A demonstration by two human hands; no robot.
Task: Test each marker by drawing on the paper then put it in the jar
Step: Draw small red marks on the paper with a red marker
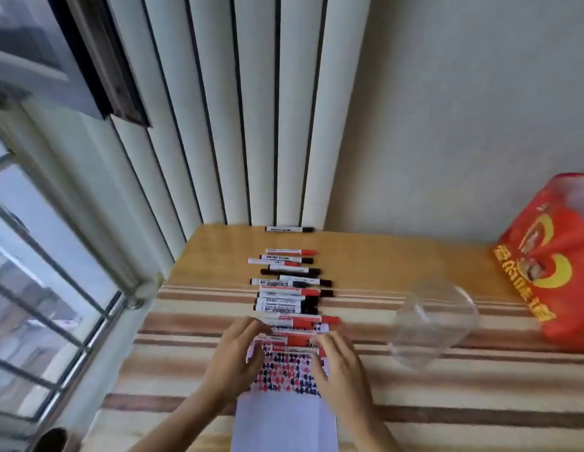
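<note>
Hands are laid on the paper: a red marker is pinched at its ends by the left hand and right hand. Remaining markers are rowed beyond; the clear jar lies tilted, right.

markers: white barrels, caps red or black
paper: white, rows of red and dark blue marks in its upper part
jar: clear, no colour
cloth: cream with brown stripes
tabletop: light wood
bag: red, yellow print
</note>
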